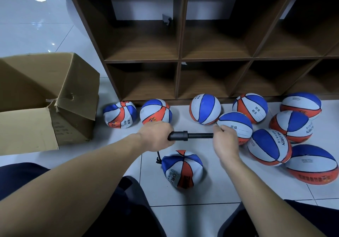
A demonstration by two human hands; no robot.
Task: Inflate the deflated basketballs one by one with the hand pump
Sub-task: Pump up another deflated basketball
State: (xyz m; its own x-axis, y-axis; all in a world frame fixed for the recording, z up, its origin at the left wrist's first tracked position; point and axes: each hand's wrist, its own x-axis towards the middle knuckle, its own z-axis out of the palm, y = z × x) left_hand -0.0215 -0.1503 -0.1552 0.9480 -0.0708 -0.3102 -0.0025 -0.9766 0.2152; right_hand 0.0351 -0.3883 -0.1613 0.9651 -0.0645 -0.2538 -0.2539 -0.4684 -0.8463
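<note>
On the pale tiled floor (pixel 201 191) before the dark wooden shelf (pixel 180 58), the left hand (pixel 156 135) and right hand (pixel 224 137) gripped the black pump (pixel 190 135) above a crumpled basketball (pixel 180 170); a cardboard box (pixel 45 99) lay left of the shelf.

We look down at a white tiled floor (pixel 183 196). At the centre, our left hand (pixel 156 135) grips the barrel of a black hand pump (pixel 190 136), held level, while our right hand (pixel 226 137) holds its handle end at three o'clock. A thin hose (pixel 158 157) drops from the pump to a crumpled, deflated ball (pixel 181 169) at six o'clock. Two more limp balls (pixel 120 114) lie at ten o'clock. A cluster of round balls (pixel 269 146) fills three o'clock. A dark wooden shelf unit (pixel 178 57) stands at twelve, an open cardboard box (pixel 45 97) at nine.
</note>
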